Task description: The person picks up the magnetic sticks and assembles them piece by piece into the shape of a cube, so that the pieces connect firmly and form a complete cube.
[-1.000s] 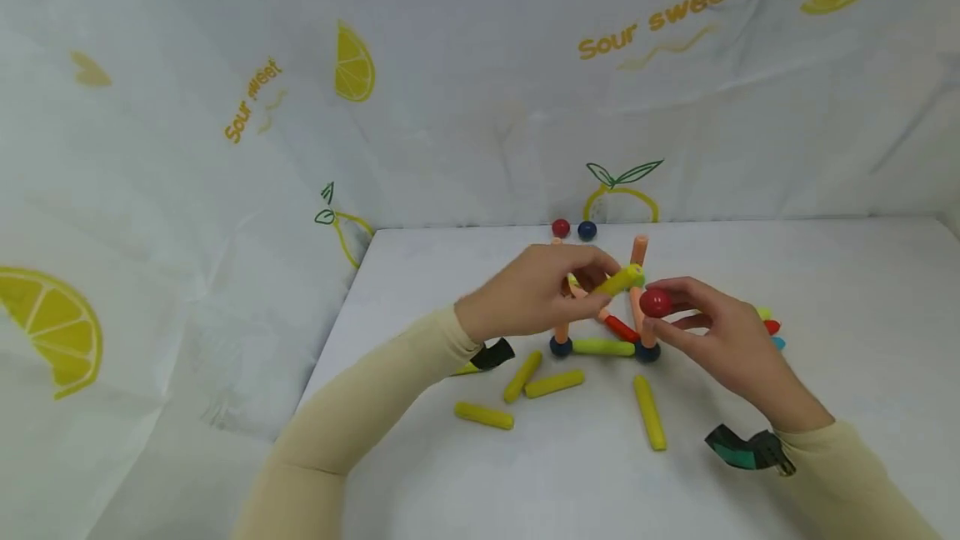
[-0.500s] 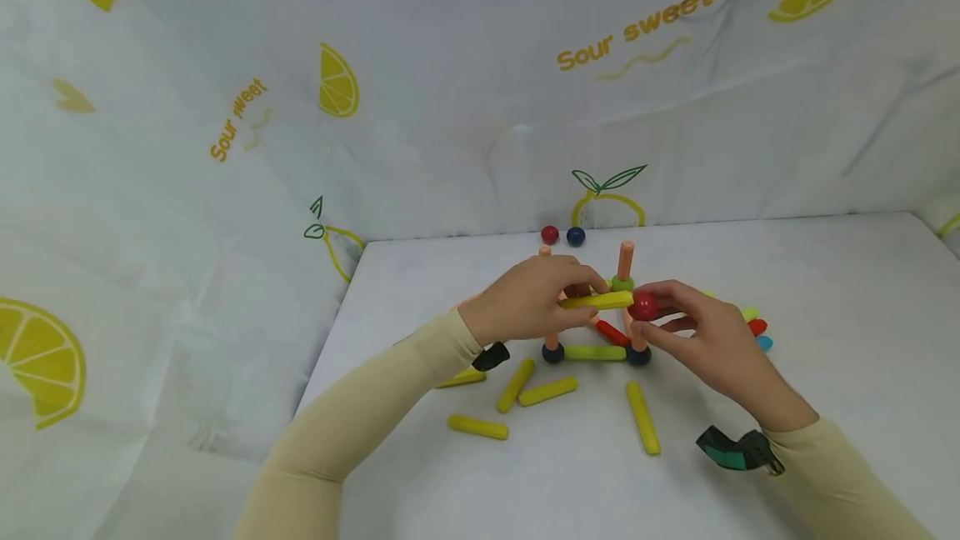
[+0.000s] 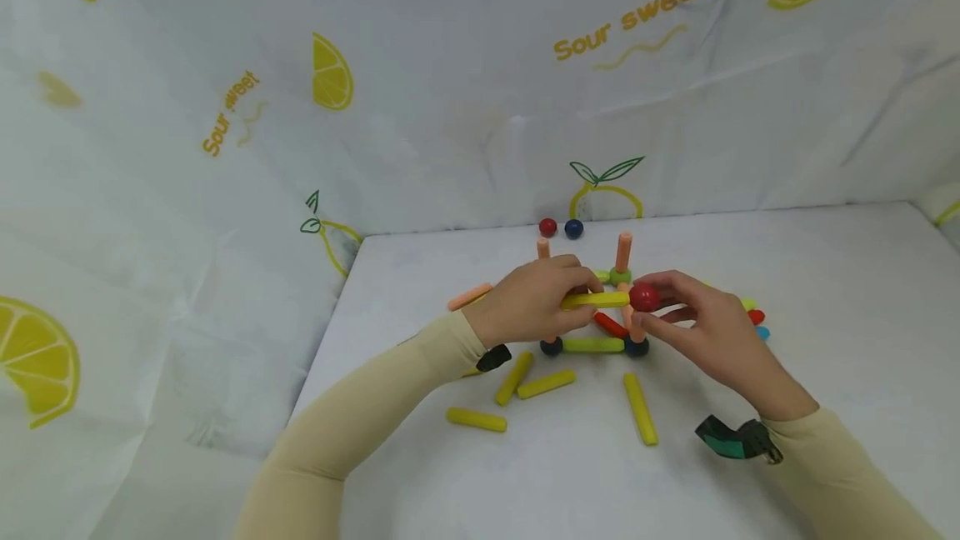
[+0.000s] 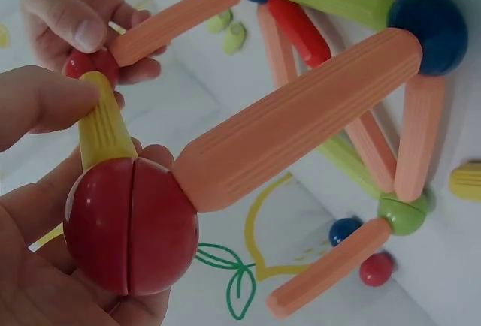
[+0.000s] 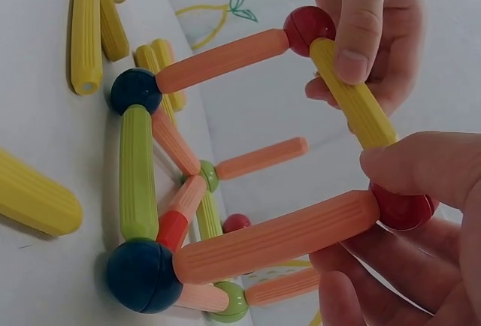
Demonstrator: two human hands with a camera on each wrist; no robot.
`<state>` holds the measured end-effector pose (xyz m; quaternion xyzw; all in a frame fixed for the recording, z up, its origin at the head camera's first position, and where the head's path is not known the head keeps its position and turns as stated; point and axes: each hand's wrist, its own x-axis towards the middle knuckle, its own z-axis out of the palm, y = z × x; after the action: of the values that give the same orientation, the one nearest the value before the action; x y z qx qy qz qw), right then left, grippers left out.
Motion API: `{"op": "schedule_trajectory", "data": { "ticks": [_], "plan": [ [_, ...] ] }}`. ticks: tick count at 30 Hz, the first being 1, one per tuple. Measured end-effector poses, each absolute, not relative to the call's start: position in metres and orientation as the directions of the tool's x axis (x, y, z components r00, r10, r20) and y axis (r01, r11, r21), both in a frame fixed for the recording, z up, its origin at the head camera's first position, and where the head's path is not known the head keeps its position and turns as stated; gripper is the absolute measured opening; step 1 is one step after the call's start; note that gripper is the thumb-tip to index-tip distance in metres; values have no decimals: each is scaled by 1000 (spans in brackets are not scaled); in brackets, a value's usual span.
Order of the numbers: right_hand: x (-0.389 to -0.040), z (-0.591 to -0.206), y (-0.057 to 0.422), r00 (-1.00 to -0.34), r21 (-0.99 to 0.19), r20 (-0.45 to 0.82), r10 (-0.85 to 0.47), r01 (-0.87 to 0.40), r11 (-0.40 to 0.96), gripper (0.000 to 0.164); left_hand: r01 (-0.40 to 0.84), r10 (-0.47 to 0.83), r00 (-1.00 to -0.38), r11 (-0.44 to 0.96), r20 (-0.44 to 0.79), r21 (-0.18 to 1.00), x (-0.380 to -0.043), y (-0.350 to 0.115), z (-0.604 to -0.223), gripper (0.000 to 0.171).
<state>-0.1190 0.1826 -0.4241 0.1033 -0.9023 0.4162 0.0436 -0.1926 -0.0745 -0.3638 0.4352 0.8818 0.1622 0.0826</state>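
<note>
Ridged yellow stick (image 3: 596, 300), level, running left to right, gripped in the left hand (image 3: 543, 294), right end against a glossy red ball (image 3: 644, 297) pinched by the right hand (image 3: 701, 323). At the left end, second red ball (image 4: 131, 224). Beneath each, peach upright (image 5: 278, 236) from a navy ball (image 3: 636, 346); lime bar (image 3: 592, 345) between both navy balls. Farther off, lime ball (image 3: 620, 277) bearing another peach stick (image 3: 624, 252).

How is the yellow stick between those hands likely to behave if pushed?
The yellow stick would probably be stiff, since it runs straight between two red balls. Its ridged sides may make it less slippery than those glossy balls.
</note>
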Motion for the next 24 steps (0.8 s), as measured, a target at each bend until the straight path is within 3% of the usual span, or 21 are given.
{"op": "schedule_trajectory", "data": {
  "ticks": [4, 11, 13, 17, 20, 24],
  "plan": [
    [-120, -421, 184, -978, -740, 139, -155, -206, 640, 52, 738, 784, -615, 532, 89, 416, -195, -82, -362, 32],
    [-117, -421, 194, -987, -726, 93, -131, -157, 669, 64, 678, 595, -722, 506, 353, 533, -195, -132, -371, 23],
    [-115, -423, 202, -988, -713, 103, -112, -152, 684, 63, 630, 557, -766, 553, 320, 545, -193, -148, -381, 18],
    [-111, -429, 223, -989, -670, 125, -81, -145, 728, 53, 509, 557, -826, 672, 85, 537, -182, -175, -408, 14],
    [-108, -437, 244, -991, -612, 114, -77, -131, 780, 47, 471, 581, -812, 709, -56, 525, -169, -191, -427, 12],
    [-104, -449, 275, -996, -521, 64, -70, -93, 849, 43, 472, 614, -781, 701, -116, 534, -153, -197, -440, 7]
  ]
}}
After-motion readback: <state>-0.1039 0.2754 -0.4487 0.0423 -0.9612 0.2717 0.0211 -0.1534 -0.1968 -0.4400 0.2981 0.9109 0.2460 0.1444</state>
